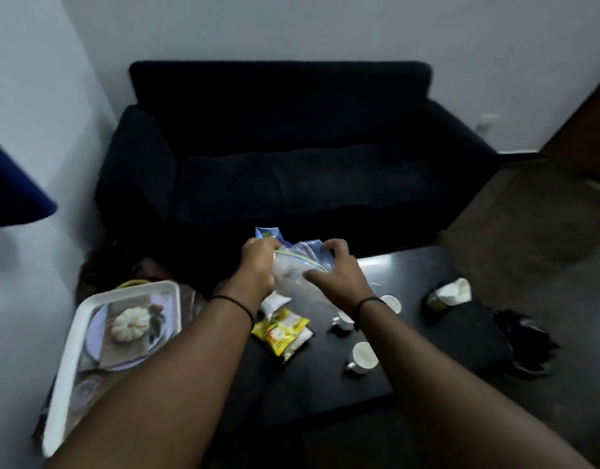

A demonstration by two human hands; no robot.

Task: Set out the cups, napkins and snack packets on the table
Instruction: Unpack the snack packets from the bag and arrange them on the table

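Observation:
Both my hands hold a clear zip bag [293,275] with a blue top above the black table [427,333]. My left hand [258,265] grips its left top edge. My right hand [337,269] curls over its right side. Below the bag lie yellow snack packets [281,333] and a white packet [274,302]. Three white cups stand to the right: one near my right wrist [391,302], one partly hidden behind it [342,321], one nearer me [361,357]. The bag's contents are blurred.
A white tray [68,360] at the left carries a plate with a small white pumpkin [129,324]. A crumpled white bag [451,292] and a black object [528,343] lie at the table's right end. A dark sofa [291,157] stands behind the table.

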